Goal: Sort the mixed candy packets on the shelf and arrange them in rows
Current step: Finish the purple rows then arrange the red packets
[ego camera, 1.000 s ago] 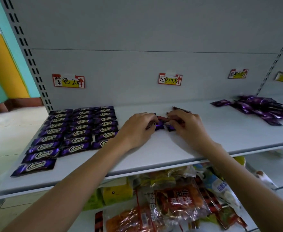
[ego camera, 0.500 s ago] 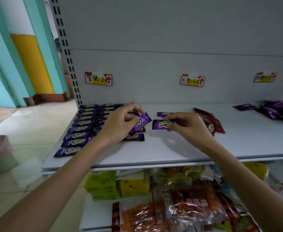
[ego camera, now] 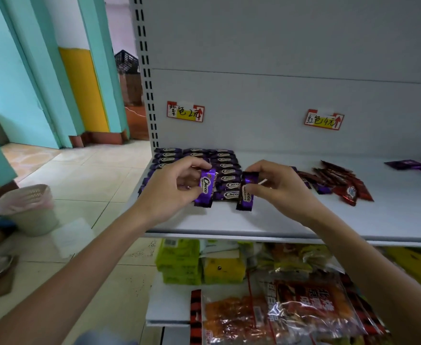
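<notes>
Two purple packets were up in the air, one pinched in each hand, just in front of the purple rows (ego camera: 219, 170).

Head view: left hand (ego camera: 172, 188) held its purple packet (ego camera: 206, 188) upright, nearer those rows; right hand (ego camera: 276, 188) gripped the other packet (ego camera: 246, 191), also standing on end, so both needed turning flat, crosswise like the rows.

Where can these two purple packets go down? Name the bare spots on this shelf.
Free: the front strip of the white shelf near its edge, and the stretch between the purple rows and the red packets. Crowded: the left end, filled with rows, and the right, with the red cluster and a loose purple pile.
</notes>
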